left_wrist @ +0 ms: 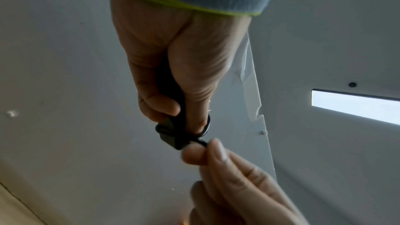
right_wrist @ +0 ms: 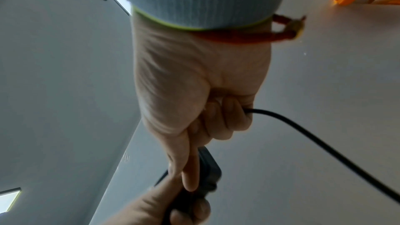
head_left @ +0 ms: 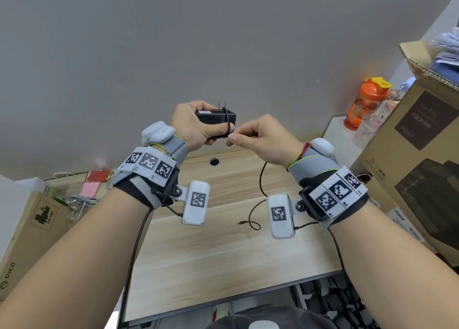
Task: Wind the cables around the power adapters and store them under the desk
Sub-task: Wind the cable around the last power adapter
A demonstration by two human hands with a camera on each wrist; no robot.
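My left hand grips a black power adapter held up above the desk, its two plug prongs pointing up. A turn of its thin black cable runs round the adapter and over my left thumb. My right hand pinches the cable just right of the adapter; in the right wrist view the cable leaves the curled fingers and hangs away. The rest of the cable drops to the wooden desk, its small plug end lying there. In the left wrist view the adapter sits between thumb and fingers.
An orange bottle stands at the back right beside large cardboard boxes. Another box, pink notes and white cords lie at the left. The desk has a round cable hole. More dark adapters show below the desk's front edge.
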